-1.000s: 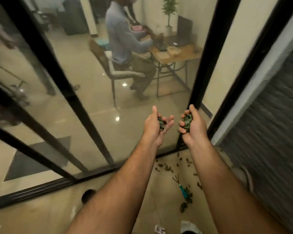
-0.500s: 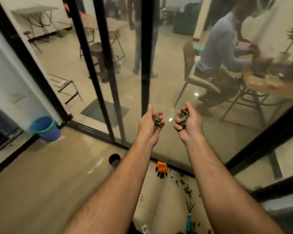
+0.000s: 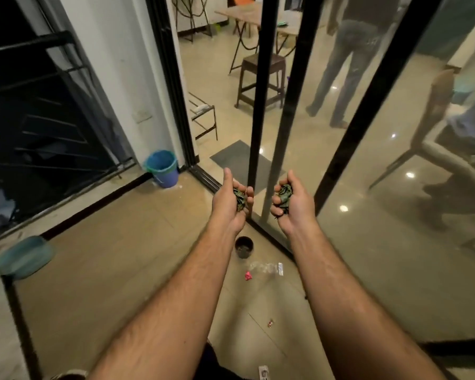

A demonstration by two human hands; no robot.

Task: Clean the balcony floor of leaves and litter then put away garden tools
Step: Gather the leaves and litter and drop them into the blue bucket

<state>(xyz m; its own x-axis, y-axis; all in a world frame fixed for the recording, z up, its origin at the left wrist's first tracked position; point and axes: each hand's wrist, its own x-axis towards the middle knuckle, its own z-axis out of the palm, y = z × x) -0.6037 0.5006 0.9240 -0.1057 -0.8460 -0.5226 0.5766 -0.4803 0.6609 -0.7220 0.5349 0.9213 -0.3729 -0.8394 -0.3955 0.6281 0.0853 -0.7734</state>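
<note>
Both my arms reach forward over the balcony floor [image 3: 115, 259]. My left hand [image 3: 229, 200] holds a clump of dark green leaves [image 3: 239, 197] in its curled fingers. My right hand [image 3: 291, 200] grips a second clump of leaves [image 3: 284, 196]. A blue bin [image 3: 161, 167] with a green liner stands on the floor at the far left, by the open door frame. Litter lies below my hands: a red wrapper [image 3: 248, 275], a clear plastic wrapper [image 3: 266, 268] and a small red scrap [image 3: 270, 323].
A small black pot [image 3: 244, 246] sits on the floor beside the glass sliding door [image 3: 368, 215]. A dark railing [image 3: 39, 119] closes the left side. A teal object [image 3: 25, 256] lies at the left edge. Inside the room are a stool [image 3: 261, 78], tables and people.
My view has swung left along the balcony. The blue bin now appears nearer and more central, and the hand rake and orange glove have left the view. Both hands still hold leaves.
</note>
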